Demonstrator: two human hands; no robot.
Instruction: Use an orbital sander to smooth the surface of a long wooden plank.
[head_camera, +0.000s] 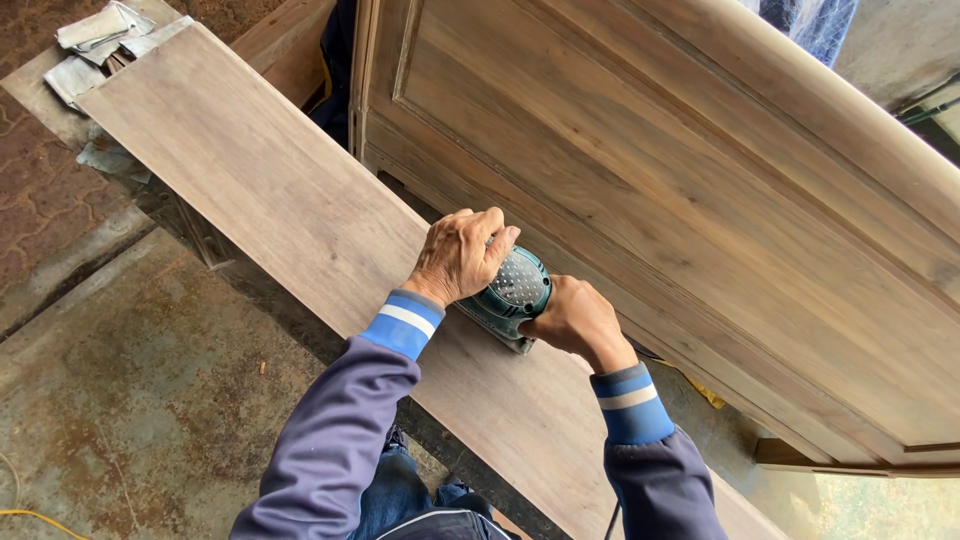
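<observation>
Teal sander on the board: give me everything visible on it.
The sander is a small handheld power tool with a teal plastic body and a rounded top dotted with small holes. Its flat base sits on the long pale wooden board, near the edge facing the panelled wooden door. The left hand covers its top from above; the right hand grips its rear side. A light pad edge shows under the body. Most of the housing is hidden by the hands; any cord cannot be traced to it.
</observation>
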